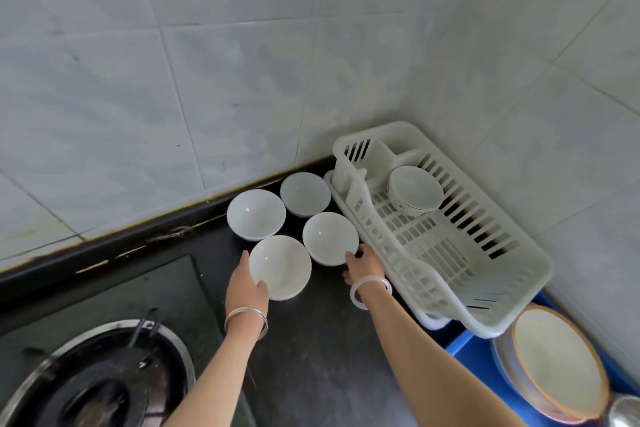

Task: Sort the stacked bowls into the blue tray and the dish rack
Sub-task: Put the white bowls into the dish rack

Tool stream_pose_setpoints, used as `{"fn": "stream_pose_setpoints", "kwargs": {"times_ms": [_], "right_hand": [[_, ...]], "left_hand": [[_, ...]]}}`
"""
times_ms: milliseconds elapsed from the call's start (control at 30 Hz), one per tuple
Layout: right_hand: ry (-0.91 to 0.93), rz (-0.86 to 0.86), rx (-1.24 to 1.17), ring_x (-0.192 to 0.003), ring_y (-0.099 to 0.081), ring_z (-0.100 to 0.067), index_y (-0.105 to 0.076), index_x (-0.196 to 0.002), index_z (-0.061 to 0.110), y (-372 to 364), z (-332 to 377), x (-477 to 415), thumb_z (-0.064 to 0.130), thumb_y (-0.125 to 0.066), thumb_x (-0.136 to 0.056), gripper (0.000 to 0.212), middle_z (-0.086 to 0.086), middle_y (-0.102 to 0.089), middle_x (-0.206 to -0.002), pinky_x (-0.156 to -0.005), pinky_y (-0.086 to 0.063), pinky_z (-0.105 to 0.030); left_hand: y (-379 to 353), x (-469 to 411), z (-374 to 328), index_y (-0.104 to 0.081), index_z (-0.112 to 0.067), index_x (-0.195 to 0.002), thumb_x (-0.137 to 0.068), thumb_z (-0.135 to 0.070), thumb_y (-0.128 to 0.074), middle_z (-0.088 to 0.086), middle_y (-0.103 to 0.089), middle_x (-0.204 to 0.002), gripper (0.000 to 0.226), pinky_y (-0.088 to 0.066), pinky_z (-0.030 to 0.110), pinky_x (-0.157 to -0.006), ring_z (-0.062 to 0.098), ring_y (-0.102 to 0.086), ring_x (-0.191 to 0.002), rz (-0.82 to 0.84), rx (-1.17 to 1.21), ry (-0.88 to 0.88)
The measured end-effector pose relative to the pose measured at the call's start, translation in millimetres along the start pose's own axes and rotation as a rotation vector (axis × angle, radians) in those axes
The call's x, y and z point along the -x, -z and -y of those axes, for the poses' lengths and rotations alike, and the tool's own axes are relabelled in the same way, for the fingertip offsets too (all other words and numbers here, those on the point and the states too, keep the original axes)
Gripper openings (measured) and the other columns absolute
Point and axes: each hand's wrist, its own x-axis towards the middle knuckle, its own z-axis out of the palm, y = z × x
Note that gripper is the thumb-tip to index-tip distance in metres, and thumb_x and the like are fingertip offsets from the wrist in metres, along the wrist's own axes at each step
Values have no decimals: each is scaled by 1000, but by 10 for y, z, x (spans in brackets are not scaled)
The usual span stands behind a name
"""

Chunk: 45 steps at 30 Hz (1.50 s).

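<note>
Tiled walls corner a dark counter (311,340) where four white bowls stand unstacked in a cluster, rims nearly touching. The left hand (246,288) grips the near-left bowl (280,267) by its left rim, with the thumb over the edge. The right hand (363,265) pinches the near-right bowl (330,238) at its near edge. Two back bowls (256,214) wait untouched by the wall.

This looks like the pick-up, with both bowls still on the counter. Next each must lift straight up, clear of its neighbours. The rack (433,253) sits just right, tilted, holding one bowl (415,191). The blue tray (464,347) beyond it is crowded with plates (554,367). A burner (104,385) sits near left, out of the way.
</note>
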Motion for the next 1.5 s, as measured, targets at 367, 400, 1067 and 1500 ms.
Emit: {"fn": "stream_pose_setpoints", "kwargs": {"times_ms": [367, 400, 1067, 1500], "right_hand": [[48, -100, -241, -65, -65, -14, -58, -121, 10, 175, 113, 192, 4, -55, -83, 38, -7, -63, -108, -58, -58, -28], [60, -90, -262, -69, -66, -16, -59, -119, 11, 181, 129, 233, 4, -56, -83, 37, -7, -62, -108, -57, -58, -28], [126, 58, 160, -72, -70, -18, -62, -76, 27, -275, 321, 690, 17, -59, -78, 11, -2, -71, -75, -68, -57, -30], [-131, 315, -57, -94, -64, -27, -54, -122, 20, -247, 296, 537, 5, -60, -84, 42, -11, -62, -112, -83, -57, -42]], "left_hand": [[80, -42, 118, -34, -23, -142, -92, -8, -46, 7, -49, -139, 54, -35, 45, -107, 30, -47, -126, 101, 222, 17], [87, -45, 121, -35, -22, -142, -93, -10, -45, 6, -47, -141, 51, -34, 45, -107, 29, -45, -128, 104, 241, 21], [170, 8, 129, -53, -14, -129, -93, -14, -46, 8, -59, -130, 36, -44, 46, -103, 29, -54, -118, 69, 385, 57], [136, -34, 104, -56, -16, -123, -92, -14, -47, 10, -60, -125, 32, -49, 49, -96, 30, -56, -113, 56, 535, 154]]}}
